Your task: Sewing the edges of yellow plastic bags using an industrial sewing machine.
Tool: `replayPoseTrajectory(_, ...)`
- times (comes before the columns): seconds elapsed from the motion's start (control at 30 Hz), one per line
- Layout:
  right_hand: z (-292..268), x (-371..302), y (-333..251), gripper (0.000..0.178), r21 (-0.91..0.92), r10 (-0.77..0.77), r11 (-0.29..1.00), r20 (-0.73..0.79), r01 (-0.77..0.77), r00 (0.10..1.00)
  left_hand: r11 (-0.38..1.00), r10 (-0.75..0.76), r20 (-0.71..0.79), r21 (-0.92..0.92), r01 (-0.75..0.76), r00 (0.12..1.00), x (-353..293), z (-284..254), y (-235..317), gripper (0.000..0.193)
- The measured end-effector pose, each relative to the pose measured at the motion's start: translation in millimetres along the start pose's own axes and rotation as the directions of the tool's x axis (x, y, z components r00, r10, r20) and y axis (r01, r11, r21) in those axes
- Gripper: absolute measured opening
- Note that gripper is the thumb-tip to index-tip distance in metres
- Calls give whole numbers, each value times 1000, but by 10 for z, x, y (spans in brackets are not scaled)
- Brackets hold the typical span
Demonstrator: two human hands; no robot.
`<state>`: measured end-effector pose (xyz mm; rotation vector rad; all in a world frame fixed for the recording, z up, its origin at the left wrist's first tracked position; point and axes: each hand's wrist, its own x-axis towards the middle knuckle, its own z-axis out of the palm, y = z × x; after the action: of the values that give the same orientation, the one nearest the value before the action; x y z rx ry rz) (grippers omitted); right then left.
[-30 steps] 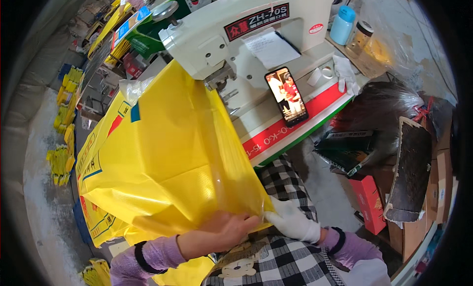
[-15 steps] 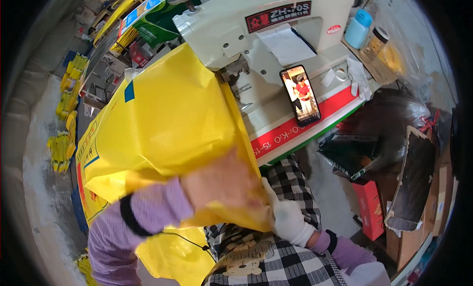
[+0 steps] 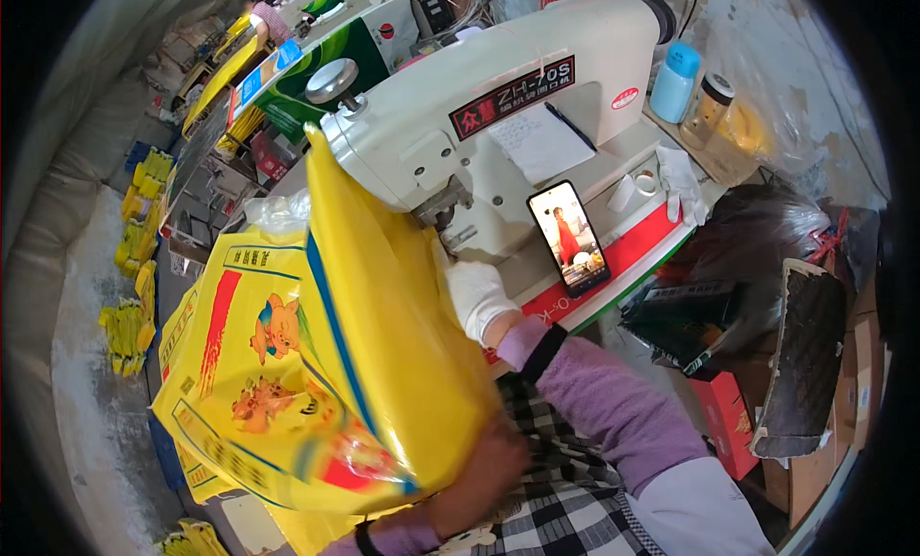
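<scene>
A large yellow woven bag (image 3: 412, 345), printed with cartoon pigs and blue bands, stands bulging in front of me. Its far upper edge lies against the head of a pale sewing machine (image 3: 407, 158), near the needle area. My right hand (image 3: 476, 300), in a white glove, is closed on the bag's right edge just below the machine head; its fingertips are partly hidden. At the bag's near lower corner my bare left hand (image 3: 487, 472) touches the plastic. Motion smears its fingers, so their grip is unclear.
On the machine bed lean a lit phone (image 3: 568, 238) and a handwritten paper (image 3: 541, 142) with a pen. A blue bottle (image 3: 675, 81) and a jar (image 3: 707, 110) stand behind. Bundled yellow bags (image 3: 126, 334) lie at the left; a red box (image 3: 725, 422) stands at the right.
The bag has turned, bringing its printed face into view. My right hand has moved up and away from my lap to beside the machine head; my left hand has come lower and nearer.
</scene>
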<state>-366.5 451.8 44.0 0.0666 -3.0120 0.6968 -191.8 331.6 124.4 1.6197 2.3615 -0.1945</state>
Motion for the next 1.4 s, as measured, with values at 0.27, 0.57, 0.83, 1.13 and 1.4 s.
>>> replayPoseTrajectory(0.27, 189, -1246, -259, 56, 892, 65, 450, 9, -37, 998, 795, -192, 319, 605, -44, 928, 74, -1457, -959, 18)
replayPoseTrajectory(0.57, -24, -1302, -329, 50, 933, 87, 339, 99, -123, 991, 885, 193, 330, 349, -309, 924, -379, -769, 94, 17)
replayPoseTrajectory(0.83, 263, -1788, -295, 40, 921, -68, 381, -63, 84, 996, 997, 23, 451, -72, 10, 892, 122, -1169, -986, 60)
replayPoseTrajectory(1.13, -278, -1694, -505, 39, 965, -24, 253, 72, -63, 997, 579, -93, 728, -516, 631, 679, -1003, -260, -867, 45)
replayPoseTrajectory(1.4, 188, -1756, -539, 45, 929, 171, -291, 286, -229, 943, 588, -335, 59, -767, 257, 941, -512, -301, -559, 51)
